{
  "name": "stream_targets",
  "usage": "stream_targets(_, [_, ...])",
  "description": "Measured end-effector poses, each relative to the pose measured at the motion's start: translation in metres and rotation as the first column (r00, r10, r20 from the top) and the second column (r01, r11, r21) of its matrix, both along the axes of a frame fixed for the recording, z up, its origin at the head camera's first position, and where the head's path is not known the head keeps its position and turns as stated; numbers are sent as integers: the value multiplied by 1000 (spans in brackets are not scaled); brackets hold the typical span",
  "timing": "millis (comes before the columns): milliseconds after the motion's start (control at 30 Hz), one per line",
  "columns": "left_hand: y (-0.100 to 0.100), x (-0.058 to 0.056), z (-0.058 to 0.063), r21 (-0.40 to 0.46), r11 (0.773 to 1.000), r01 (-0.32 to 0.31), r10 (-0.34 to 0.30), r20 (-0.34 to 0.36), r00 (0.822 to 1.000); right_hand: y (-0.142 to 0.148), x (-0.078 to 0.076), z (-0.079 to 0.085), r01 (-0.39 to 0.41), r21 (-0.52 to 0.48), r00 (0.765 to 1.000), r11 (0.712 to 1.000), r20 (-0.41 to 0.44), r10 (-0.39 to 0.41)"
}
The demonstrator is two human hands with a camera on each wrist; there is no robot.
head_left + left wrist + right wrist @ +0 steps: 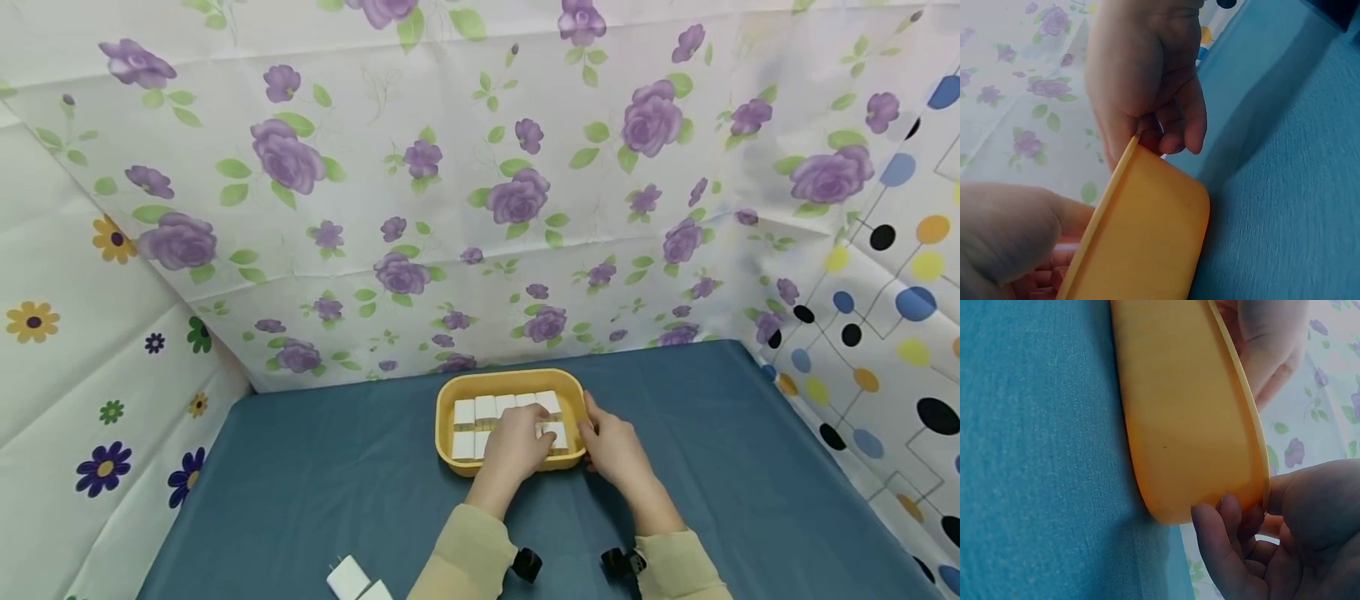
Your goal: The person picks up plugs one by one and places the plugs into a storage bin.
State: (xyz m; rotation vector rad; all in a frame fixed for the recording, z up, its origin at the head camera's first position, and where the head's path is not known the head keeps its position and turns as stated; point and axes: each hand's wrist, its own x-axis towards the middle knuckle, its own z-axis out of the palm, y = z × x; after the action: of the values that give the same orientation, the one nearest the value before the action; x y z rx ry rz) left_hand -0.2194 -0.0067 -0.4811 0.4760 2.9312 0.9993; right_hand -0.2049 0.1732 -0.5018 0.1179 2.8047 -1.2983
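Note:
A yellow plastic tray [512, 380] sits toward the back of the blue-covered table, holding white power adapters [464, 412] in two rows. Over the tray's right half, my left hand [517, 442] reaches in with curled fingers, thumb and index finger round an adapter in the front row; the palm hides part of that row. My right hand [617, 450] grips the tray's right end. In the right wrist view its thumb goes over the rim [1252, 419], while the other fingers [1210, 531] curl against the outer wall.
Two more white adapters [349, 577] lie on the blue cloth [315, 475] at the front left, one with its metal prongs showing. A flowered curtain [405, 208] closes off the back, and patterned sheets [885, 333] flank both sides.

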Motion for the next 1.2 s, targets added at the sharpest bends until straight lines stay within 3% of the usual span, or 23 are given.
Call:
stream_targets(133, [-13, 8, 4, 40, 999, 0, 1, -37, 999, -1, 2, 0, -2, -13, 1000, 1000, 6, 2])
stream_targets(300, [-42, 20, 17, 47, 999, -9, 11, -38, 999, -1, 3, 0, 5, -12, 1000, 1000, 21, -5])
stream_targets(433, [-80, 33, 25, 25, 999, -41, 42, -47, 998, -1, 2, 0, 2, -12, 1000, 1000, 31, -2])
stream_targets(567, [-127, 45, 29, -39, 988, -149, 148, -42, 988, -1, 3, 1, 6, -18, 1000, 1000, 27, -5])
stream_targets(700, [-179, 57, 32, -112, 953, -282, 289, 49, 956, -1, 2, 0, 11, -7, 1000, 1000, 26, -11])
stream_targets(767, [-204, 62, 32, -160, 942, -297, 318, 132, 939, -1, 2, 0, 12, -4, 1000, 1000, 25, -12])
stream_targets(967, [-261, 77, 23, -320, 931, -174, 293, 374, 880, -2, 0, -2, 8, -13, 1000, 1000, 21, -8])
stream_targets(1200, [-283, 95, 13, -324, 940, -108, 272, 519, 810, 0, 1, -2, 15, 2, 1000, 1000, 18, -15])
